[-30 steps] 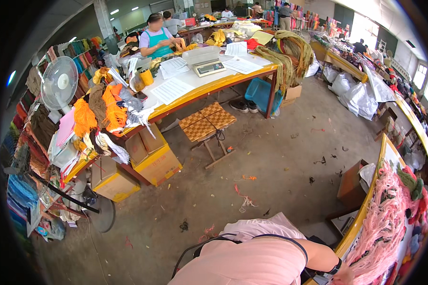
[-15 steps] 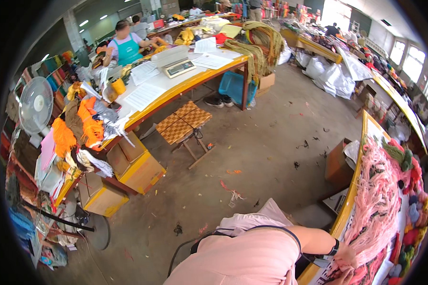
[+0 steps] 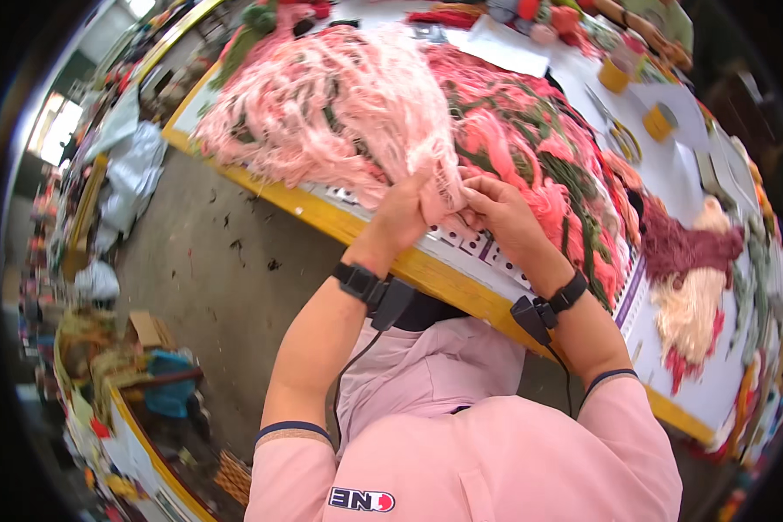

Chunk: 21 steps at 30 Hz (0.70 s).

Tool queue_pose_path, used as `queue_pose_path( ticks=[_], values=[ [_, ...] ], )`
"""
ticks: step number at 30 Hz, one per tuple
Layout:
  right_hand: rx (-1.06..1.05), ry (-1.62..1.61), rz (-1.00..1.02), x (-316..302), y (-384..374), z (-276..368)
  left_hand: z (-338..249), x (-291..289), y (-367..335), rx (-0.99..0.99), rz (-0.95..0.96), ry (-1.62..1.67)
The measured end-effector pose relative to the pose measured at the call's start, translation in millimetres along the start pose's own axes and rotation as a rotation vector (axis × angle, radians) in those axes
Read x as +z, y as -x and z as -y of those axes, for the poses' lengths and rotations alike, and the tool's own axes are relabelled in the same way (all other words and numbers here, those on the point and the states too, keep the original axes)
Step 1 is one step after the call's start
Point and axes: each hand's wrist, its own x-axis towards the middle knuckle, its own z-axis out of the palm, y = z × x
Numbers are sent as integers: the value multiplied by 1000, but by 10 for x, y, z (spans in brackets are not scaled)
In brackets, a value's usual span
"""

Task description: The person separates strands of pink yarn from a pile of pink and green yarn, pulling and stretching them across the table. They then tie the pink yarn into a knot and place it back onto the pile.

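A large heap of pale pink yarn (image 3: 322, 109) lies loose on the table in front of me. My left hand (image 3: 404, 210) is closed around the gathered near end of this yarn, close to the table's front edge. Right beside it, my right hand (image 3: 501, 211) pinches at the end of the same bunch, thumb and fingertips together. The exact strands between those fingertips are too small to make out. Brighter coral-pink and dark green yarn (image 3: 565, 178) spreads over the table just beyond my right hand.
Yellow edging (image 3: 322, 224) runs along the table's front. Scissors (image 3: 622, 135) and yellow thread cones (image 3: 659, 122) lie farther right, beyond maroon and cream yarn (image 3: 692, 287). Another person's arm (image 3: 639, 30) reaches in at the far right. Both my wrists wear black bands with cables.
My view has swung from the wide room to the yarn table. Both forearms now show fully, with the hands together at the gathered end of the pale pink yarn.
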Motion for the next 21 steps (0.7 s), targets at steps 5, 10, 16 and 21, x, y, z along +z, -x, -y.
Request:
queue_pose_path(
  ticks=[5, 10, 16, 21],
  values=[
    [-54, 16, -137, 64, 179, 12, 43, 50, -21, 119, -191, -73],
    [-93, 22, -200, 101, 229, -53, 57, 118, 19, 135, -224, -111],
    [-113, -82, -229, 184, 200, -141, 19, 68, 60, 98, -224, -113],
    [-142, -179, -212, 108, 173, -177, -29, 191, 16, 99, -248, -33]
  ],
)
